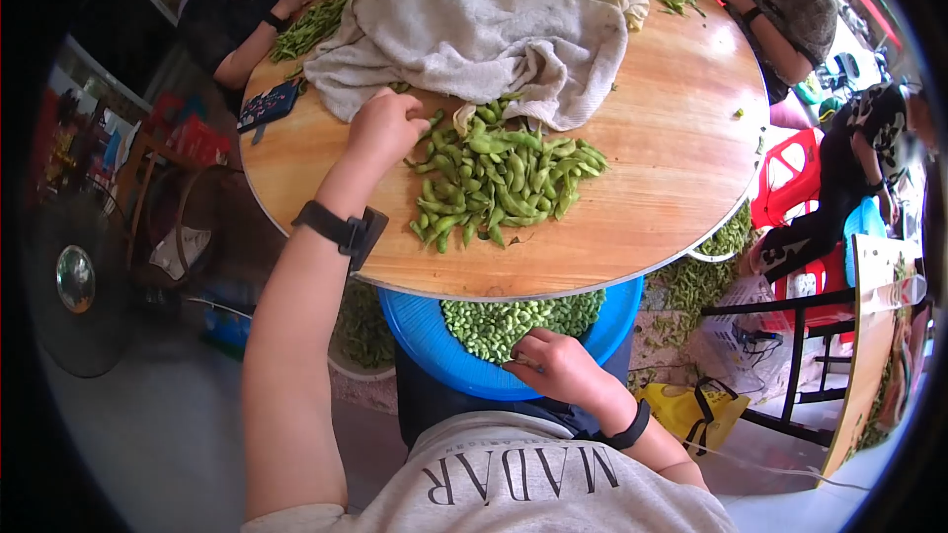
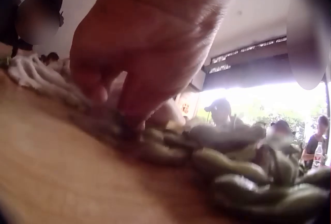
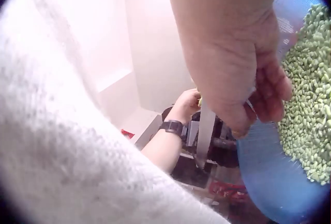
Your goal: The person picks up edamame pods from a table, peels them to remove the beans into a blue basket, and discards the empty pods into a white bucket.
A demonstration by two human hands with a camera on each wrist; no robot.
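Note:
On the round wooden table (image 1: 681, 158) lies a pile of green soybean pods (image 1: 513, 168). At the pile's far left edge, beside the cloth, my left hand (image 1: 383, 133) pinches a pod with its fingertips. From the left wrist, that hand (image 2: 150, 42) points down at the tabletop, with pods (image 2: 243, 182) close by on the right. My right hand (image 1: 568, 367) hovers over a blue basin (image 1: 410, 336) of shelled green beans (image 1: 494, 326), below the table edge. The fingers of this hand (image 3: 238, 74) are curled in; I cannot tell whether they hold anything.
A pale cloth (image 1: 474, 30) covers a heap at the table's middle. Left of it lies a dark phone-like object (image 1: 268, 106). Other people sit around the far side with more pods (image 1: 316, 25). A yellow bag (image 1: 691, 413) and red stools (image 1: 790, 178) stand at right.

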